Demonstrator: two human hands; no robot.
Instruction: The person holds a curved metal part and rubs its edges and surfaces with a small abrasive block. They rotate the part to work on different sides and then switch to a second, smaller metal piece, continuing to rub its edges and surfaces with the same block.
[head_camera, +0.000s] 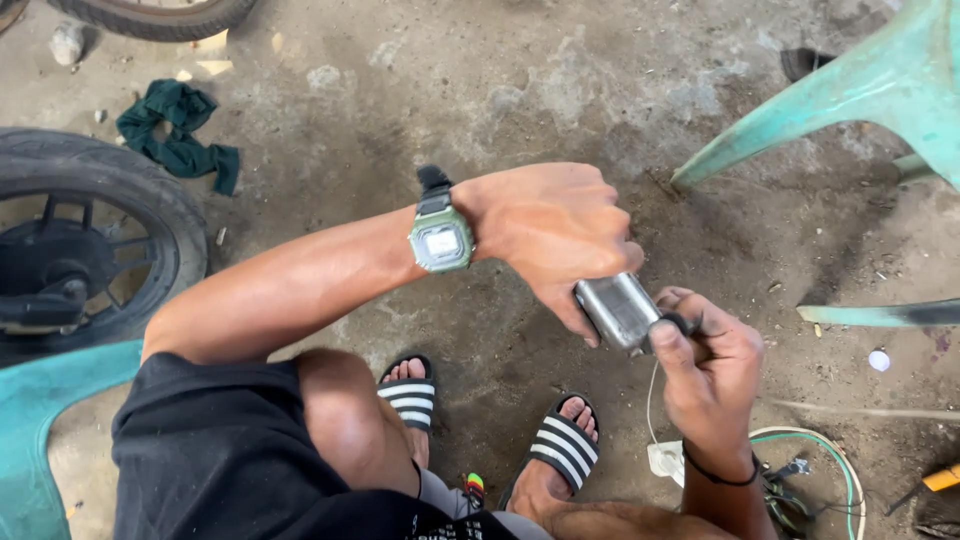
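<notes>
Black shorts (215, 450) and a bare knee (345, 420) fill the bottom of the frame, with two black-and-white striped sandals (565, 445) planted on stained, gritty concrete floor (520, 90). Above them, both hands meet on a small metal cylinder (617, 310), dull silver with a smooth, slightly scuffed skin. Its long axis runs from about 10 o'clock to 4 o'clock. From the left hand (555, 235) the cylinder lies toward 5 o'clock; that hand is closed over its upper end, knuckles up, fingers wrapped tight. From the right hand (705, 365) it lies toward 10 o'clock; thumb and fingers pinch a dark cap or fitting (680, 323) at the lower end, though the exact grip there is partly hidden. Both hands touch the piece, so neither is nearer; the left covers more of it.

A green digital wristwatch (440, 240) sits on the left wrist, a thin black band (715, 475) on the right. At 9 o'clock stands a spoked wheel with a rubber tyre (95, 250); a crumpled dark green rag (180, 135) lies at 10 o'clock. Faded teal plastic chair legs (800, 115) cross at 2 o'clock. A looped cable (845, 470), pale and green, lies at 5 o'clock beside a white plug (665, 460).
</notes>
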